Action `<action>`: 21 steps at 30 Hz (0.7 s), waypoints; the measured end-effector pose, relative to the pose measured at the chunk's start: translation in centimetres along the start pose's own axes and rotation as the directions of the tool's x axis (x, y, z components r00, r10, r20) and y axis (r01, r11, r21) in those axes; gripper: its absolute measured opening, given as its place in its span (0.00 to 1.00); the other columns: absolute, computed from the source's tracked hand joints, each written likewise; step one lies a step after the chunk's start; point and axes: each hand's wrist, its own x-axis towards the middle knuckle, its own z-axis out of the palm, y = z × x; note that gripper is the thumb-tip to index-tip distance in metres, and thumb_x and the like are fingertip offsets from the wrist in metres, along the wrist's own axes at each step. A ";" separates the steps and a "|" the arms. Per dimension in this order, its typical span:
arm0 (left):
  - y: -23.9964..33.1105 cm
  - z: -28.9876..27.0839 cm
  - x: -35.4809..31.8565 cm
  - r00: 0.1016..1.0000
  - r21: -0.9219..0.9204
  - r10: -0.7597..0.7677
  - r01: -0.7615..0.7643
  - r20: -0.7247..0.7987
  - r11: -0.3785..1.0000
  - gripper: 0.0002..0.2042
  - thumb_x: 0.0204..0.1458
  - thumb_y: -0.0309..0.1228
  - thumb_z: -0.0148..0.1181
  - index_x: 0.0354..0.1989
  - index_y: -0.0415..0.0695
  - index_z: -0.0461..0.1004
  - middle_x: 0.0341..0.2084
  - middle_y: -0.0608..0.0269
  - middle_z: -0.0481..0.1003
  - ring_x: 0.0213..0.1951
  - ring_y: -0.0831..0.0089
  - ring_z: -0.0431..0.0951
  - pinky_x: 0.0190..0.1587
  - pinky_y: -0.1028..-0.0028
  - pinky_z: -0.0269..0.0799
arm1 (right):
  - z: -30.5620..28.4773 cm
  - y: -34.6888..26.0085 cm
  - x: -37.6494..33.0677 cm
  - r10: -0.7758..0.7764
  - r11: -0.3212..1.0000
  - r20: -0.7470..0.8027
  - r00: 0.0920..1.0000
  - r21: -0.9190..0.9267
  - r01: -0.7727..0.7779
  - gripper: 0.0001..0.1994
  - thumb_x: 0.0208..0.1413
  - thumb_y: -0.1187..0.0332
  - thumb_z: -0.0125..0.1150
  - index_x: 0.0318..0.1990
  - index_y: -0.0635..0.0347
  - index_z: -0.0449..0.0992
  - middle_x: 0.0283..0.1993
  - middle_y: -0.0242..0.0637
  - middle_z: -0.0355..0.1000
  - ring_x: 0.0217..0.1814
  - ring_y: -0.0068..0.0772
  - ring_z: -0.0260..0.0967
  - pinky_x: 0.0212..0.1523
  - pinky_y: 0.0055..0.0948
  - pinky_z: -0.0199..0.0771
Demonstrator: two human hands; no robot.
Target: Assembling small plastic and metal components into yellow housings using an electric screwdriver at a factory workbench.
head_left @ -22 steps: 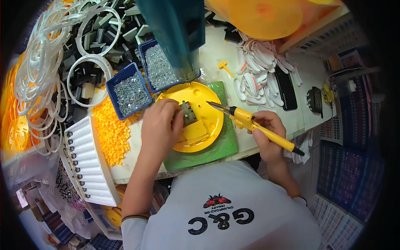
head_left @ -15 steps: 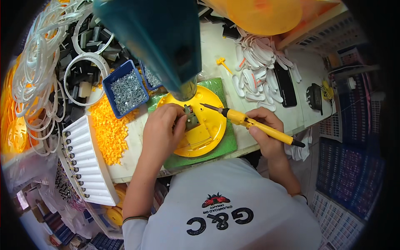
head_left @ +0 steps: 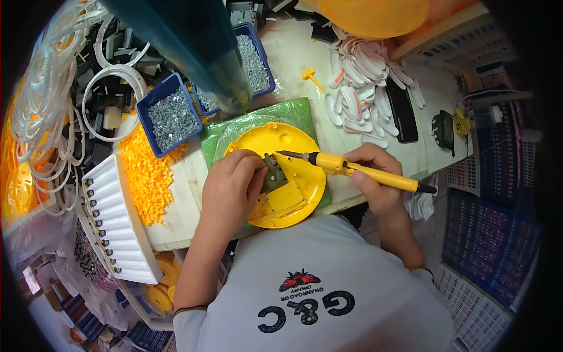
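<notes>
My right hand (head_left: 378, 179) is closed around the yellow handle of a soldering iron (head_left: 343, 166), whose thin metal tip points left over a yellow round plastic shell (head_left: 302, 190). In the shell lies a small grey-green module (head_left: 277, 176), close to the iron's tip. My left hand (head_left: 234, 185) reaches in from the left with thumb and fingers pinched at the module's upper left edge. Whatever lies between those fingertips is hidden. Under the shell is a green gridded mat (head_left: 293, 112), and the shell overhangs its near edge.
A dark teal machine (head_left: 182, 53) hangs above the mat. Blue bins of screws (head_left: 170, 117), loose yellow parts (head_left: 146, 182) and a white ribbed tray (head_left: 117, 217) stand left. To the right are white curved pieces (head_left: 358, 88), a black phone (head_left: 402, 114) and a small yellow part (head_left: 312, 79).
The shell has slid toward me on the mat, with my left hand staying at the module. The iron's tip is now nearer the module. The view has shifted, showing more of the bins.
</notes>
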 end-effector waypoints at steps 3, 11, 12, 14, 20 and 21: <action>0.3 0.3 -0.3 0.998 0.106 0.030 -0.025 -0.052 0.994 0.07 0.52 0.22 0.69 0.37 0.42 0.77 0.34 0.59 0.78 0.39 0.57 0.78 0.43 0.62 0.73 | -0.6 0.0 -0.1 -0.004 1.000 -0.011 1.000 0.028 0.005 0.12 0.57 0.71 0.64 0.46 0.68 0.80 0.40 0.35 0.77 0.41 0.23 0.71 0.44 0.24 0.71; 0.6 0.9 -0.8 0.998 0.130 -0.032 0.040 -0.056 0.991 0.06 0.51 0.23 0.70 0.36 0.44 0.79 0.31 0.62 0.76 0.37 0.60 0.76 0.45 0.63 0.68 | -1.3 0.3 0.7 -0.051 0.995 0.083 0.995 -0.084 0.058 0.11 0.55 0.72 0.63 0.44 0.69 0.81 0.37 0.36 0.77 0.38 0.22 0.70 0.40 0.24 0.70; 0.6 1.0 -0.8 0.997 0.124 -0.040 0.048 -0.066 0.991 0.06 0.52 0.23 0.70 0.36 0.44 0.79 0.31 0.62 0.76 0.37 0.60 0.76 0.45 0.63 0.67 | -1.1 0.0 0.8 -0.046 0.995 0.083 0.995 -0.084 0.053 0.11 0.55 0.72 0.63 0.44 0.69 0.81 0.37 0.36 0.77 0.38 0.22 0.70 0.40 0.24 0.70; 0.5 1.2 -0.9 0.996 0.116 -0.050 0.059 -0.075 0.991 0.06 0.52 0.23 0.70 0.36 0.44 0.79 0.31 0.63 0.76 0.37 0.60 0.76 0.45 0.63 0.67 | -0.8 -0.8 1.0 0.072 0.993 0.059 0.996 -0.101 -0.065 0.15 0.50 0.68 0.61 0.42 0.71 0.80 0.36 0.37 0.75 0.38 0.24 0.67 0.43 0.25 0.66; 0.7 1.4 -1.0 0.994 0.075 -0.079 0.085 -0.078 0.994 0.06 0.52 0.23 0.70 0.36 0.44 0.79 0.31 0.63 0.76 0.37 0.61 0.76 0.45 0.63 0.66 | -0.7 -0.7 1.1 0.069 0.994 0.083 0.994 -0.095 -0.062 0.15 0.52 0.68 0.61 0.43 0.71 0.80 0.37 0.37 0.75 0.38 0.24 0.68 0.42 0.25 0.67; 0.6 1.5 -0.9 0.994 0.076 -0.075 0.082 -0.079 0.994 0.06 0.52 0.23 0.70 0.36 0.44 0.79 0.31 0.63 0.76 0.37 0.61 0.76 0.46 0.63 0.66 | -0.8 -0.6 1.3 0.075 0.993 0.084 0.994 -0.095 -0.067 0.15 0.52 0.68 0.61 0.43 0.71 0.80 0.37 0.37 0.75 0.38 0.24 0.68 0.42 0.25 0.67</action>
